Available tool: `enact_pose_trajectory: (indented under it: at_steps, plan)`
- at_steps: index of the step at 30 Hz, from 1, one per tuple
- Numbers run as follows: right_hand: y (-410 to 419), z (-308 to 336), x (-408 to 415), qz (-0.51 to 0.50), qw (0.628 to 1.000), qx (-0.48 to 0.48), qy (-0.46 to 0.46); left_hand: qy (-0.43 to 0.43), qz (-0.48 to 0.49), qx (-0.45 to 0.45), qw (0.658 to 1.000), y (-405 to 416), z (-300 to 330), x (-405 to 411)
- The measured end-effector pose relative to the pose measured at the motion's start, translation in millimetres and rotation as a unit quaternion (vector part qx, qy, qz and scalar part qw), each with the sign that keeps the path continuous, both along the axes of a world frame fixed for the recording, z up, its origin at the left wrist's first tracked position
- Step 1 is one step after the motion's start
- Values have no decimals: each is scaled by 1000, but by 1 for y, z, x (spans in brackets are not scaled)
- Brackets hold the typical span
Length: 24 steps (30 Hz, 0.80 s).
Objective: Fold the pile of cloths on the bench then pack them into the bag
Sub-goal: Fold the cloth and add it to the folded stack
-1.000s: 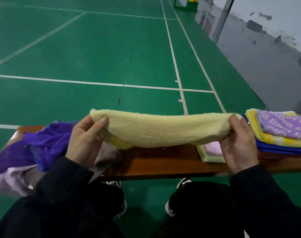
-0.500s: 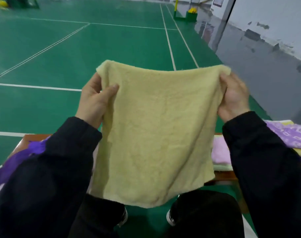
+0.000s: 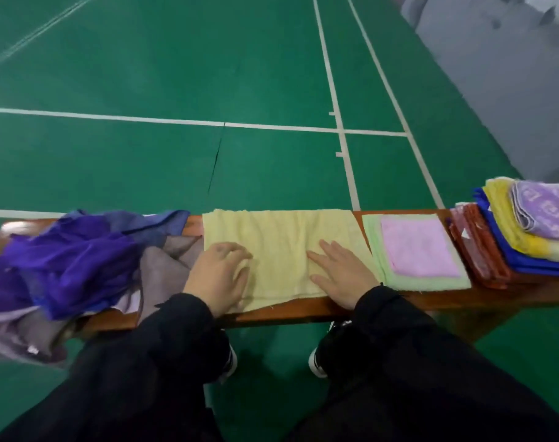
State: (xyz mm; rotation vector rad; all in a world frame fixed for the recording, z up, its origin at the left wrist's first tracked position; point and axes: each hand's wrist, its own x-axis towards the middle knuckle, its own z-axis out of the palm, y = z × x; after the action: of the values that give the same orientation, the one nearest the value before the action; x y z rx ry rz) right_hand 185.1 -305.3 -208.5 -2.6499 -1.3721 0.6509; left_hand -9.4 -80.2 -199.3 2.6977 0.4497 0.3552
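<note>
A long wooden surface [image 3: 303, 309] runs across the view, set on a green sports floor [image 3: 176, 74] painted with white lines. At its left end lies an unfolded heap of cloths [image 3: 80, 263], with deep purple and blue pieces on top and grey and pale lilac ones spilling over the near edge. Just right of the heap, a pale yellow cloth [image 3: 281, 244] lies spread flat on the surface, reaching from the far edge almost to the near edge. The left hand [image 3: 219, 275] rests on the cloth's left part, its fingers loosely bent and pressing down, gripping nothing. The right hand [image 3: 342, 275] lies flat on the cloth's right part with fingers straight and spread, also gripping nothing. Both arms wear black sleeves, and two dark shoes with white soles show below the surface. Beside the yellow cloth, just to its right, sits a folded light green cloth [image 3: 372, 247] with a folded pink cloth [image 3: 418, 247] on top. Further right, at the end of the surface, is a stack of folded cloths [image 3: 526, 237]: red at the bottom, then blue, then yellow, with a purple patterned one on top. A grey wall stands at the upper right.
</note>
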Motion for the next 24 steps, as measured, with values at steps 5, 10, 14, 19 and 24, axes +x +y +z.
enact_pose_trajectory:
  at_steps: [5, 10, 14, 19, 24]
  plan:
    - [-30, -8, -7, 6, 998, 60, -33, 95, -92, 80, 988, -44, -27, -35]
    - [-55, -6, 2, 1, 994, 102, -26, 18, -19, 54, 998, -37, -27, -35]
    - [-69, -6, 10, 64, 987, 109, -103, 42, -5, 100, 994, -23, -31, -35]
    - [-62, 8, 12, 70, 991, 33, -105, 47, 6, 91, 995, -19, -27, -35]
    - [-38, 28, -11, 86, 984, -35, -155, -48, 19, 132, 990, -28, -3, -26]
